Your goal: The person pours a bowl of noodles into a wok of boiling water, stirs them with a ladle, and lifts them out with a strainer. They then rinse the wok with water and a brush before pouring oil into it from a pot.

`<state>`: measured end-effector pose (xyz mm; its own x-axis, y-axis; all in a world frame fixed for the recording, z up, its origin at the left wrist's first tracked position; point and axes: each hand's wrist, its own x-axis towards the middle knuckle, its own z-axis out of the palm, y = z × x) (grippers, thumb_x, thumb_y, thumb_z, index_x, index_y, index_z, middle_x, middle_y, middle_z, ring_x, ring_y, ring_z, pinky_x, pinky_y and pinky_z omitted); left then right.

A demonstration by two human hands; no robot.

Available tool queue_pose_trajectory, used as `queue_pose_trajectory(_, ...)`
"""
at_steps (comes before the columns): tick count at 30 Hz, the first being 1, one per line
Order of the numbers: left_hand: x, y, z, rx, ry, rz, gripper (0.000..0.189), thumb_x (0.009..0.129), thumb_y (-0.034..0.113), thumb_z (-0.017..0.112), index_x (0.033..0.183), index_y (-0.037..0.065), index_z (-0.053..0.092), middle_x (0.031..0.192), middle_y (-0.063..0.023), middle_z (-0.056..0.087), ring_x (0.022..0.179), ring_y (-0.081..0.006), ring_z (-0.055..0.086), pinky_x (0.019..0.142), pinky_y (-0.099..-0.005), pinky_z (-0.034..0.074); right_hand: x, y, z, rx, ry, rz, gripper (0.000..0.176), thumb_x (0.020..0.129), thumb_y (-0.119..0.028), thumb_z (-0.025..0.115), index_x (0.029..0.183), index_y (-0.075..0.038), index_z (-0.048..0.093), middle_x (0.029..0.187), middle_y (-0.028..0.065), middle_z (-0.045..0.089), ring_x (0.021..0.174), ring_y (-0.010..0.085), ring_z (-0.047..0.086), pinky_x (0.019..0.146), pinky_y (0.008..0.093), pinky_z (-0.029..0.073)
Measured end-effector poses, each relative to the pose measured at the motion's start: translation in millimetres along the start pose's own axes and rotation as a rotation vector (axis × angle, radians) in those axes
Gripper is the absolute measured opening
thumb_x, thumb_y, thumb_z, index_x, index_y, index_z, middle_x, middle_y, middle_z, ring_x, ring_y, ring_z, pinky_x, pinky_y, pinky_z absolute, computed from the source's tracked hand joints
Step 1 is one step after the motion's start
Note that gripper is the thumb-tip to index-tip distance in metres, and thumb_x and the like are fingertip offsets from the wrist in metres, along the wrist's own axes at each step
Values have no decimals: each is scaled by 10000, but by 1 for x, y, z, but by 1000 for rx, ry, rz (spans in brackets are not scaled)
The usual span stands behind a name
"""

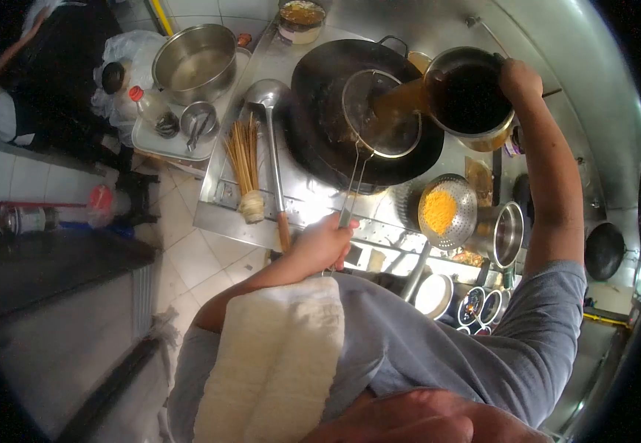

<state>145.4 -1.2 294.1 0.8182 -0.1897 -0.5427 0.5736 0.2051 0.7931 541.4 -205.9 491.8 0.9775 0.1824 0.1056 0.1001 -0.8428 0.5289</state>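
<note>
My left hand [324,242] is wrapped round the handle of a round wire-mesh strainer [390,140], which lies over a large black wok [309,140]. At the upper right my right hand [521,80] grips the far edge of a metal pot [492,140] and holds it tilted. Dark liquid fills much of the pot. A brown stream [398,102] runs from its lip into the strainer above the wok. Near my left hand lies a long ladle [276,159] with a wooden handle end. Beside it is a bamboo wok brush [245,166].
A perforated ladle [457,236] holding yellow bits rests on a metal pot [509,235] at the right. Several seasoning bowls [472,304] stand nearer my body. On the left, a tray [172,148] carries a steel basin [195,63] and a red-capped bottle [154,114].
</note>
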Motion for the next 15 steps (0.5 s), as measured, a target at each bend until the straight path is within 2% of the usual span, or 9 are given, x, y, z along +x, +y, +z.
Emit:
queue_pose_trajectory(11,1,3,3,37,25,4,382,1005,355,488,1034,-24,530,647,-47,552,475,-148,546,490,-312,484,5,-13,3,-45,96,-109,302,943,-198,449,1088,-101,695,1102,154,691,1013,346,674,852,454,547)
queue_pose_trajectory(12,1,3,5,9,39,5,294,980,237,482,1129,-8,547,634,-39,536,464,-140,523,463,-309,463,4,-13,2,-10,121,-111,287,930,-179,456,1062,-76,689,1092,170,687,1006,365,670,842,467,545)
queue_pose_trajectory(13,1,3,6,-20,53,6,304,954,119,477,1224,8,563,620,-30,521,452,-132,499,435,-307,442,3,-13,1,24,145,-113,272,918,-161,463,1035,-52,684,1083,185,683,998,384,666,832,479,544)
queue_pose_trajectory(15,2,2,6,-28,49,0,307,954,117,474,1228,8,562,620,-30,521,454,-133,501,436,-307,444,0,-13,-2,20,147,-100,271,916,-160,465,1032,-53,685,1080,186,684,995,385,667,831,478,545)
